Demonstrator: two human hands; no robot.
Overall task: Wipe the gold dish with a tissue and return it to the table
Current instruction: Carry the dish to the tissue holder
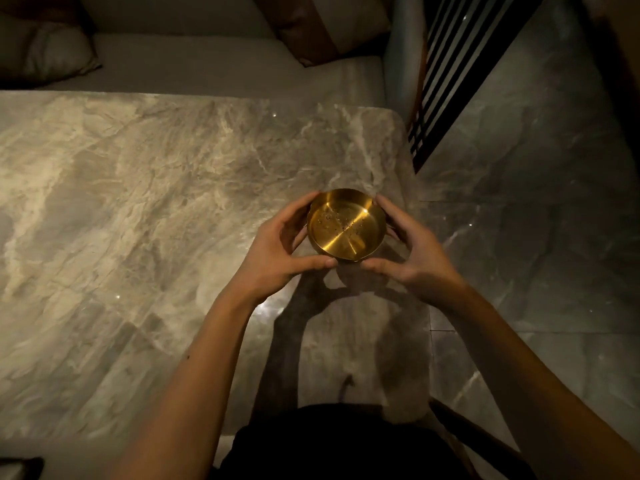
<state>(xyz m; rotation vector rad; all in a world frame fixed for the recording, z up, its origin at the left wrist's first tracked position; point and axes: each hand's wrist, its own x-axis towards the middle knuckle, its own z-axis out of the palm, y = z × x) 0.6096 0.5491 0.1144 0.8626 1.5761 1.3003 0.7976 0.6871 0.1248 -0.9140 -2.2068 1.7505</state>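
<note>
The gold dish is round and shallow with a low upright wall, and small specks or droplets are scattered across its shiny floor. It sits between both hands over the right end of the marble tabletop, close to that surface's right edge; whether its base touches the stone or is lifted just clear cannot be told, though a shadow of dish and hands falls on the marble just toward the person. The left hand cups the dish's left side, fingers curled round the far wall and thumb along the near rim. The right hand mirrors it on the right side, fingers on the far wall, thumb at the near rim. Beyond the dish, past the tabletop's far edge, lies a pale sofa with cushions. To the dish's right is glossy grey floor.
</note>
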